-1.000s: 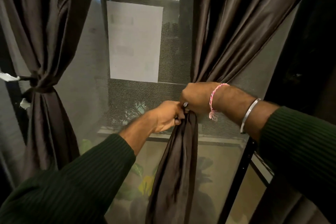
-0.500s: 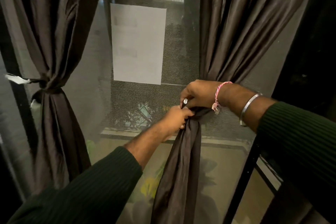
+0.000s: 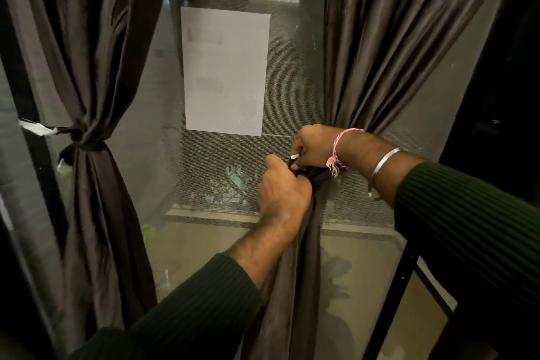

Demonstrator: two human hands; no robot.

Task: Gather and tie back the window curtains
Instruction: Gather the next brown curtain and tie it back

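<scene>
Right curtain hanging vertically, bunched between both hands; left hand clenched round gather below, right hand pinching above, perhaps a tie.

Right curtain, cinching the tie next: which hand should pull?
Right, probably. The right hand is at the gathered neck of the right curtain, fingers pinching something dark there, apparently the tie. The left hand grips the bunched curtain just below, so it is better placed to hold it steady.
</scene>
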